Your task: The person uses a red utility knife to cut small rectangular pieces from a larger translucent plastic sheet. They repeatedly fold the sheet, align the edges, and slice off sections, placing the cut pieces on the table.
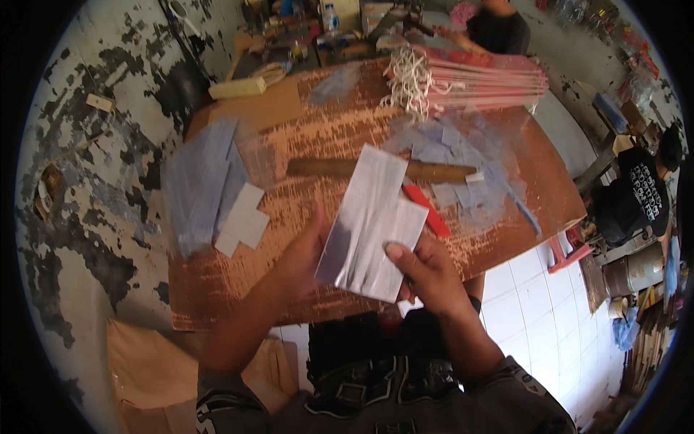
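Right hand (434,273): clasping the held piece at its 4 o'clock, thumb pressed on the upper face, other fingers mostly hidden beneath.
Left hand (307,242): at the piece's 8 to 9 o'clock, fingers out of sight behind it (whether they grip, cannot tell).
Held piece: one silvery-grey, streaked, step-edged flat sheet (372,230), tilted, over the near part of a worn reddish-brown table (210,293).
Pale stepped card: one light-grey, notched flat card (246,220), at 9 o'clock from the sheet, by long blue-grey flat sheets (195,188).
Stick: one long brown flat bar (311,168), passing behind the sheet, ends at 10 and 2 o'clock.
Red item: one narrow red flat object (431,215), between 2 and 3 o'clock, partly covered.
Scraps: blue-grey thin offcuts (444,148), between 1 and 2 o'clock.
Bundle: pink stack with white cords (484,81), 1 o'clock, farther off.
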A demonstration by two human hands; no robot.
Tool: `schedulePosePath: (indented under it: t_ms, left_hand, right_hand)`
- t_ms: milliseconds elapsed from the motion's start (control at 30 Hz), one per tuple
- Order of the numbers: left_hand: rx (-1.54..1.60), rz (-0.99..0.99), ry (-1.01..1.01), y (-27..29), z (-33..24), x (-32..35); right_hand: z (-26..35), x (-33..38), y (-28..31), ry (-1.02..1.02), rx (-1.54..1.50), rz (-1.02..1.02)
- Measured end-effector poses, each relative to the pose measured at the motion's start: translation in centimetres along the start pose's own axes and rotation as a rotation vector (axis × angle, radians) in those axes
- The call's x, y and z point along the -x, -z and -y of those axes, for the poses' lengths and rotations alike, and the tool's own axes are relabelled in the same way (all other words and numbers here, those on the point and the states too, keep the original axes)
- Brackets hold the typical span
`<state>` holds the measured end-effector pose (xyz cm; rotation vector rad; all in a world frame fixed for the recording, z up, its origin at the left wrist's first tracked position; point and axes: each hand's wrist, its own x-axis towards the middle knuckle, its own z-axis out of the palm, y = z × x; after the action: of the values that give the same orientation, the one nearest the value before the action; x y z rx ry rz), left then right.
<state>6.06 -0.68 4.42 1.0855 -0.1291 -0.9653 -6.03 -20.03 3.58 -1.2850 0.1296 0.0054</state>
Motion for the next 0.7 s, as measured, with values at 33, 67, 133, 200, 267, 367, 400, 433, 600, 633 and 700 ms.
schedulePosePath:
  t_ms: [33,67,133,200,267,367,400,433,600,633,700]
  left_hand:
    - [0.037,0.038,-0.02,0.4,0.1,-0.1]
    - [0.075,0.073,-0.042,1.1,-0.2,-0.4]
    - [0.07,0.094,-0.093,1.9,-0.7,-0.8]
    - [-0.01,0.065,-0.129,1.9,-1.2,-0.7]
    - [-0.079,-0.007,-0.152,1.7,-1.1,-0.8]
    - [-0.305,-0.112,-0.187,1.3,-1.0,-0.9]
    - [-0.433,-0.121,-0.196,2.0,-0.9,-1.1]
    - [-0.56,-0.129,-0.205,2.6,-0.8,-1.4]
    - [-0.624,-0.217,-0.202,4.4,-0.3,-2.7]
    - [-0.633,-0.231,-0.232,4.4,-0.4,-2.9]
    - [-0.684,-0.269,-0.286,4.8,-0.4,-3.4]
  right_hand:
    - [0.2,0.0,0.0,0.009,-0.011,-0.002]
    - [0.3,-0.1,0.1,0.025,0.007,-0.001]
    - [0.3,-0.3,0.1,0.027,0.029,-0.035]
    - [-0.1,-0.5,0.2,-0.008,0.072,-0.04]
    - [-0.5,-0.8,0.2,-0.041,0.116,-0.033]
    - [-1.3,-1.7,0.1,-0.069,0.137,-0.008]
    - [-1.8,-2.0,0.0,-0.076,0.14,-0.003]
    - [-2.3,-2.4,-0.2,-0.083,0.144,0.002]
    - [-3.1,-3.5,-1.6,-0.117,0.142,0.017]
    - [-3.3,-3.7,-1.6,-0.138,0.164,0.022]
    - [-3.5,-4.2,-1.7,-0.139,0.166,0.04]
